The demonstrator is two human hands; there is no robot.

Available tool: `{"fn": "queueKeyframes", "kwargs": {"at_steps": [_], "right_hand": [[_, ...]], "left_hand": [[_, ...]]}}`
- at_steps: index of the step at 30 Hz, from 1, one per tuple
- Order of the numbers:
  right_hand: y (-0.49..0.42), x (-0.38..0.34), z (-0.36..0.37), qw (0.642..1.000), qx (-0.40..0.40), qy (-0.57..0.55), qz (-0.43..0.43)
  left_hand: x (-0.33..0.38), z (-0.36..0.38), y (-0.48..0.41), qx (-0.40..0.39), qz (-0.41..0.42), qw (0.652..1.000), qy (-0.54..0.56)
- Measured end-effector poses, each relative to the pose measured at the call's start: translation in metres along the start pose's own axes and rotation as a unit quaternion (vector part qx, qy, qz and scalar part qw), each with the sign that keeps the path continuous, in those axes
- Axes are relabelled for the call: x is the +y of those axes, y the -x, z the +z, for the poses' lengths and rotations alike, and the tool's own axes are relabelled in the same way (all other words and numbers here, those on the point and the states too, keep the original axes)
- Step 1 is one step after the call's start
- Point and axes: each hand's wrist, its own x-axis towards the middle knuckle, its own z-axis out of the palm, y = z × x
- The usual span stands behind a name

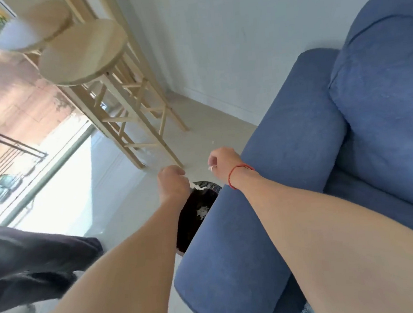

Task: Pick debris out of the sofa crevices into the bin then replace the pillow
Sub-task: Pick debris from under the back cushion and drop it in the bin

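Both my arms reach past the blue sofa's armrest (273, 200) toward a black bin (193, 219) on the floor beside it. White scraps lie inside the bin, which the armrest partly hides. My left hand (171, 182) hovers over the bin's rim with fingers curled around a white scrap of debris (195, 185). My right hand (222, 163), with a red string at the wrist, is curled above the bin's far edge and pinches a small white scrap (211, 167). No pillow is in view.
Two tall light-wood stools (86, 52) stand on the pale floor beyond the bin, beside a white wall. A glass door with a balcony rail is at the left. My dark trouser leg (36, 263) is at lower left. The sofa's back cushion (388, 92) rises at right.
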Motion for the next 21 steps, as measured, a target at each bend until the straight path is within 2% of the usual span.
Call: {"fn": "queueKeyframes", "kwargs": {"at_steps": [4,7,9,15,21], "right_hand": [[-0.008,-0.018,0.031,1.0,-0.013,0.003,-0.005],[-0.008,-0.022,0.042,0.993,-0.111,0.04,0.013],[-0.005,-0.018,0.044,0.988,-0.143,0.053,0.023],[0.007,0.004,0.015,0.995,-0.077,0.039,0.043],[0.026,0.048,-0.026,0.997,-0.008,0.007,0.078]], "left_hand": [[-0.023,-0.006,-0.01,-0.007,-0.023,1.0,-0.007],[-0.033,-0.007,-0.008,-0.023,-0.036,0.998,-0.047],[-0.037,-0.006,-0.005,-0.027,-0.052,0.997,-0.058],[-0.009,-0.002,0.014,-0.057,-0.02,0.994,-0.094],[0.057,0.023,0.045,-0.103,0.078,0.98,-0.153]]}}
